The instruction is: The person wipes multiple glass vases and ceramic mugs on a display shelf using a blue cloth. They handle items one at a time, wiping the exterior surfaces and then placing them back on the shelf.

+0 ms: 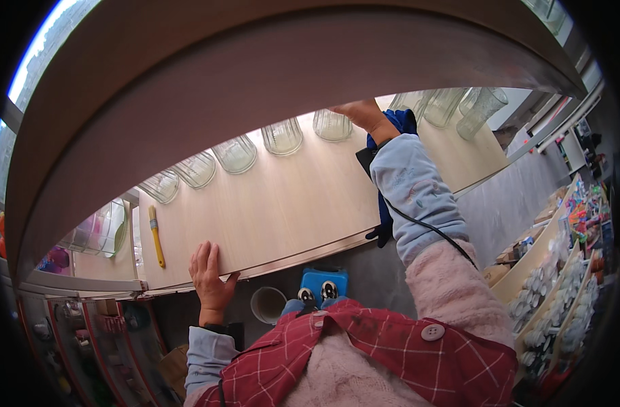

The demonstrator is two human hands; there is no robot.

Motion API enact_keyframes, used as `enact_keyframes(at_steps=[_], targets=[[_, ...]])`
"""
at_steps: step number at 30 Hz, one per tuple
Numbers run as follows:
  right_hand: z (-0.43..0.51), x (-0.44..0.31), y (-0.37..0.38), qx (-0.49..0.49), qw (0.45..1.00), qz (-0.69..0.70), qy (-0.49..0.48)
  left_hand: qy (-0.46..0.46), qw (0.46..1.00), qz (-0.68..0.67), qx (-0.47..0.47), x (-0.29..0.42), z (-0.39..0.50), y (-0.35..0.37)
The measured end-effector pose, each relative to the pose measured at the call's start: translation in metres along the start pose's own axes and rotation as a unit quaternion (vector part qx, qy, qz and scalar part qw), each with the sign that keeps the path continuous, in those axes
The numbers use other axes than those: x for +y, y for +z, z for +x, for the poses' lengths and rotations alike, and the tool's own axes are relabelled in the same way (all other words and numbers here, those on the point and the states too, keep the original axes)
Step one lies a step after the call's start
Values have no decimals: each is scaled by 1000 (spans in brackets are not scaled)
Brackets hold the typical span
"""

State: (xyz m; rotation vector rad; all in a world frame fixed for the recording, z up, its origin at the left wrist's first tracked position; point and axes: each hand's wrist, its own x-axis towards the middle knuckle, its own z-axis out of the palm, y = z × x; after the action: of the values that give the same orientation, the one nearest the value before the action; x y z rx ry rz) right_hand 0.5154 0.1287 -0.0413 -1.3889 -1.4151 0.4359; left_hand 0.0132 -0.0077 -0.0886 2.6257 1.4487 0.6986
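Note:
My left hand [210, 277] rests on the front edge of a pale wooden shelf [289, 198], palm down, thumb apart from the fingers and holding nothing. Over the same shelf reaches my right hand [363, 117], its fingertips hidden behind the upper shelf board [299, 56]. Right beside those fingers is a ribbed clear glass vase [332, 125]; whether they grip it cannot be told. Dark blue cloth [404, 120] is bunched at my right wrist and hangs past the shelf's front edge. A yellow-handled brush [157, 239] lies at the shelf's left end.
More glass vases [234, 154] line the back left of the shelf; others [444, 107] stand at the right. Below are a bucket [269, 304] and a blue step stool [335, 279] under my shoes. Stocked shelving [554, 285] flanks the aisle at right.

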Motion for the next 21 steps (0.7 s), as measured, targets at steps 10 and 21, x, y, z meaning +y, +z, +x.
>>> enact_keyframes(at_steps=[10, 21], targets=[[-24, -37, -20, -13, 986, -135, 99, -12, 1000, -7, -6, 3, -1, -3], [-147, -35, -60, 5, 867, -493, 72, -7, 1000, 2, -4, 2, 0, -1]])
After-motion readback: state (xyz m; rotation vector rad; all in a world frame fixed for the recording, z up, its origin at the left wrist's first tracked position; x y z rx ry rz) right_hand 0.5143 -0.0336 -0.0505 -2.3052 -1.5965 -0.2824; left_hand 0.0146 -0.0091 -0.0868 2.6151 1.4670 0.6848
